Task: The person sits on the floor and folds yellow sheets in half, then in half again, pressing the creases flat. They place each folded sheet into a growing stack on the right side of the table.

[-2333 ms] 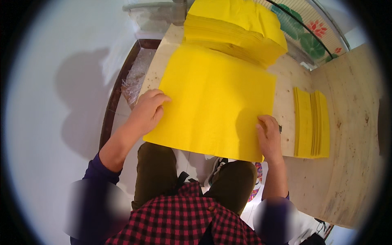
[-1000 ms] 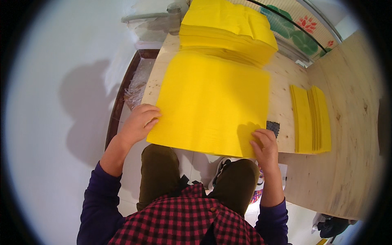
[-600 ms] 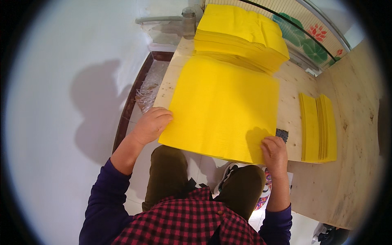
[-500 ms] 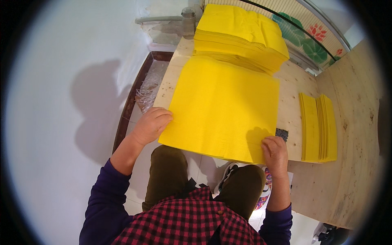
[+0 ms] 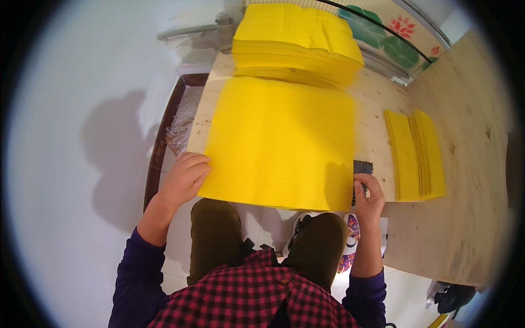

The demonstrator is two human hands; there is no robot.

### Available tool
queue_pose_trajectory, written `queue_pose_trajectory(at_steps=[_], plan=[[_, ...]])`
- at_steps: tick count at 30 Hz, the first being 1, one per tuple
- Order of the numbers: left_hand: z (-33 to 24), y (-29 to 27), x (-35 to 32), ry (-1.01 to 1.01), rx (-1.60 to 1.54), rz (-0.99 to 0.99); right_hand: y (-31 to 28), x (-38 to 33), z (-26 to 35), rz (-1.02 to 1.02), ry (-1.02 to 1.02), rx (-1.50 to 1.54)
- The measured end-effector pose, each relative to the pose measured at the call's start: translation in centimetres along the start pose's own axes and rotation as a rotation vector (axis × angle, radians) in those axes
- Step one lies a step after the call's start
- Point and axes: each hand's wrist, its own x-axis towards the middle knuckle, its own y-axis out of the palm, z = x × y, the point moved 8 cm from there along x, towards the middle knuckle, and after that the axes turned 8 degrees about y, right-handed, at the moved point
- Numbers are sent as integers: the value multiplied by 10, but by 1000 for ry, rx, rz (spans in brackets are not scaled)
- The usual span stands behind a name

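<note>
A broad yellow cloth-like sheet (image 5: 281,147) spreads in front of me, its near edge above my knees and its side edges smeared by motion. At its near left corner, my left hand (image 5: 187,177) has its fingers closed on the edge. My right hand (image 5: 370,197) pinches the near right edge between thumb and forefinger. Behind the sheet stands a thick stack of folded yellow sheets (image 5: 295,41). Whether other layers lie under the front sheet is hidden.
A wooden table (image 5: 374,126) bears a smaller yellow folded pile (image 5: 415,156) at the right and a dark grey rough pad (image 5: 362,167). A glass jar (image 5: 224,33) stands at the far left corner. A wooden panel (image 5: 465,164) rises on the right; a white wall (image 5: 65,180) borders the left.
The whole view has shifted, so the table sits further left and higher. My right fingers have moved to the very edge of the sheet, uncovering more of the grey pad.
</note>
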Motion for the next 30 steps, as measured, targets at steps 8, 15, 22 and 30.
queue_pose_trajectory(at_steps=[8,15,22,30], plan=[[43,2,-15,-463,-374,-328,-11,-22,-48,-92,389,503],[58,43,-17,-808,-625,-214,15,-25,-48,-6,413,472],[44,48,-6,-724,-504,-130,27,-31,-43,40,436,474],[46,55,-7,-654,-458,-55,30,-38,-34,69,430,443]])
